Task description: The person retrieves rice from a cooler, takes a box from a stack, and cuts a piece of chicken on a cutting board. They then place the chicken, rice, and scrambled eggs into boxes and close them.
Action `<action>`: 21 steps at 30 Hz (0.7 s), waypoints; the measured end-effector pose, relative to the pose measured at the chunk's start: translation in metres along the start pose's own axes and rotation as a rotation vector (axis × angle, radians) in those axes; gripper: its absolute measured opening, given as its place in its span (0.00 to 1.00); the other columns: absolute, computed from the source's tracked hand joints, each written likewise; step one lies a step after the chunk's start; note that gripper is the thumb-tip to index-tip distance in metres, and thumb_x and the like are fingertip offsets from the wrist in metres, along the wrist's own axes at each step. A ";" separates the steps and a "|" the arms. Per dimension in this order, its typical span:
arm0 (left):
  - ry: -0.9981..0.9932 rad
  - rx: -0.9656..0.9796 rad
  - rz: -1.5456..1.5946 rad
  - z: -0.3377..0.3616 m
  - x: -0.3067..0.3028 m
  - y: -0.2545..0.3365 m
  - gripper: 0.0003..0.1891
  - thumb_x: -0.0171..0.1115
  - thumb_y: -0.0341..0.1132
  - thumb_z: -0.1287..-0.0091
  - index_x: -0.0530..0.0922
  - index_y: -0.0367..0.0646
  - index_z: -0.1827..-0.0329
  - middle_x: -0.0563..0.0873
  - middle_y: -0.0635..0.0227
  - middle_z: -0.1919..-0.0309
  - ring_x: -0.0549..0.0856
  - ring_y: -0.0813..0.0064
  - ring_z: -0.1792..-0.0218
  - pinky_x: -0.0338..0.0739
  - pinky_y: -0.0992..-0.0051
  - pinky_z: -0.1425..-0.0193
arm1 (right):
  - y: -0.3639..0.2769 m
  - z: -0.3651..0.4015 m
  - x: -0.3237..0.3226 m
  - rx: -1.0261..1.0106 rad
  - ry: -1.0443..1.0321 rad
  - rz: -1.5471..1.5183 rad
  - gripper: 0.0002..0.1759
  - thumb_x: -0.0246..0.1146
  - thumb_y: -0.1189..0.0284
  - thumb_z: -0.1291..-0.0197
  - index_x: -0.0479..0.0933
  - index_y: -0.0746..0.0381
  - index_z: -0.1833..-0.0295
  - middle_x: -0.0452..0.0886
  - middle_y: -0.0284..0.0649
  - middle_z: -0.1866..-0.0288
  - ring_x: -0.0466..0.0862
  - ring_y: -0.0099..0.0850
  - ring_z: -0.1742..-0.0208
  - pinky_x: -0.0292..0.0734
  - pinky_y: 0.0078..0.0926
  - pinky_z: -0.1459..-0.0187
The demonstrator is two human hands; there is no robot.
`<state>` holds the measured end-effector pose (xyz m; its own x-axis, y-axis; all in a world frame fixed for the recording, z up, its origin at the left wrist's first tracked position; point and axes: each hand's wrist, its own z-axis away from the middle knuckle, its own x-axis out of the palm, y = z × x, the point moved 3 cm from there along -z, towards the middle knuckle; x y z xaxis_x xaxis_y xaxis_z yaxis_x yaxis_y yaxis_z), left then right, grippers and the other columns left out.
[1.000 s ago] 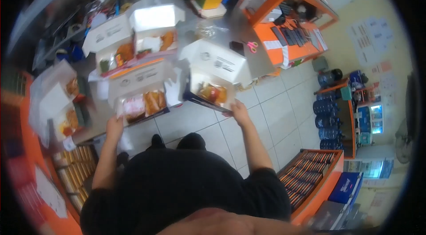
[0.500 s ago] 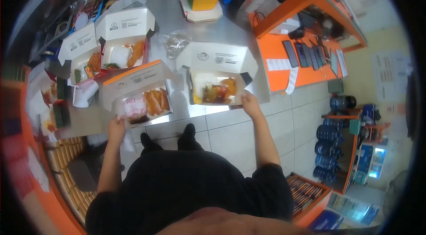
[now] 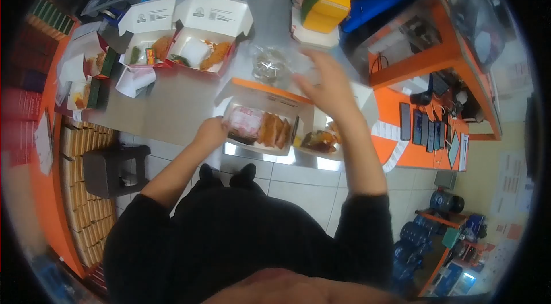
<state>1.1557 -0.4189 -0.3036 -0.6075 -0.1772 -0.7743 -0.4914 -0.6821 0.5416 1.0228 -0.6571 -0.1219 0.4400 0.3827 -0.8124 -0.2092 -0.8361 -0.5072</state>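
Note:
My left hand [image 3: 213, 130] is closed on the left edge of an open cardboard meal box [image 3: 264, 88] at the table's front edge. Inside lie a wrapped rice portion [image 3: 245, 123] and sliced fried chicken [image 3: 274, 131]. Directly to its right sits a second open meal box [image 3: 363, 97] with mixed food [image 3: 321, 140], partly hidden by my right forearm. My right hand [image 3: 326, 83] is raised over the lids, fingers apart and holding nothing visible. Its fingertips are near a clear plastic bag [image 3: 268, 64].
Two more open meal boxes [image 3: 148, 16] [image 3: 213, 14] stand at the back left of the metal table [image 3: 178, 106]. Yellow boxes [image 3: 327, 4] are stacked at the back. Several phones [image 3: 419, 126] lie on the orange counter at right. A dark stool [image 3: 115, 172] stands at lower left.
The box with wrapped rice has moved right, up against the other box, with my left hand on it. My right hand has let go of the right box and risen over the lids.

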 end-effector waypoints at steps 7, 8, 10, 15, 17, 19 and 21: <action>0.048 0.021 0.085 -0.015 0.010 -0.002 0.17 0.51 0.40 0.34 0.79 0.31 0.63 0.82 0.41 0.68 0.81 0.43 0.62 0.75 0.53 0.54 | 0.038 -0.110 0.144 0.267 -0.796 0.416 0.55 0.74 0.51 0.65 0.55 0.50 0.29 0.62 0.55 0.33 0.72 0.54 0.38 0.72 0.45 0.42; 0.040 0.026 0.095 -0.020 0.008 0.001 0.17 0.51 0.40 0.34 0.79 0.31 0.63 0.82 0.41 0.68 0.81 0.43 0.62 0.75 0.53 0.54 | 0.038 -0.119 0.148 0.276 -0.801 0.425 0.55 0.74 0.51 0.65 0.55 0.50 0.29 0.62 0.55 0.33 0.72 0.54 0.38 0.72 0.45 0.42; 0.056 0.053 0.150 -0.029 0.005 0.008 0.17 0.50 0.40 0.33 0.79 0.32 0.64 0.82 0.41 0.67 0.81 0.42 0.62 0.74 0.53 0.54 | 0.040 -0.135 0.155 0.329 -0.693 0.333 0.58 0.75 0.50 0.66 0.53 0.51 0.28 0.61 0.58 0.33 0.71 0.57 0.38 0.70 0.46 0.40; -0.214 0.017 0.363 -0.035 -0.030 0.008 0.22 0.55 0.44 0.35 0.79 0.33 0.50 0.83 0.44 0.60 0.83 0.49 0.55 0.75 0.61 0.48 | 0.014 -0.157 0.129 0.089 -0.328 0.438 0.49 0.73 0.57 0.60 0.59 0.57 0.32 0.65 0.57 0.36 0.75 0.53 0.43 0.72 0.43 0.45; -0.132 0.122 0.588 -0.023 -0.026 -0.030 0.20 0.58 0.41 0.38 0.79 0.36 0.49 0.84 0.47 0.59 0.83 0.51 0.57 0.75 0.62 0.50 | -0.023 -0.143 0.069 -0.043 -0.043 0.055 0.34 0.69 0.61 0.52 0.68 0.60 0.39 0.72 0.54 0.40 0.79 0.48 0.50 0.74 0.40 0.49; -0.050 0.230 0.798 -0.006 -0.011 -0.055 0.20 0.61 0.38 0.42 0.80 0.39 0.48 0.84 0.49 0.58 0.84 0.53 0.60 0.76 0.63 0.52 | -0.053 -0.072 0.053 -0.291 -0.006 0.093 0.22 0.67 0.66 0.49 0.73 0.61 0.49 0.78 0.49 0.52 0.80 0.45 0.60 0.75 0.37 0.57; 0.210 0.262 0.546 0.016 0.001 -0.072 0.22 0.65 0.38 0.45 0.80 0.48 0.45 0.80 0.53 0.47 0.80 0.55 0.53 0.71 0.61 0.45 | -0.060 0.008 0.090 -0.157 -0.143 -0.110 0.18 0.67 0.67 0.52 0.75 0.58 0.55 0.76 0.43 0.62 0.76 0.42 0.58 0.69 0.41 0.56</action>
<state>1.1802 -0.3589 -0.3383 -0.6914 -0.6031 -0.3978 -0.2983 -0.2632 0.9175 1.0679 -0.5695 -0.1664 0.3226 0.5170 -0.7929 -0.0239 -0.8329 -0.5529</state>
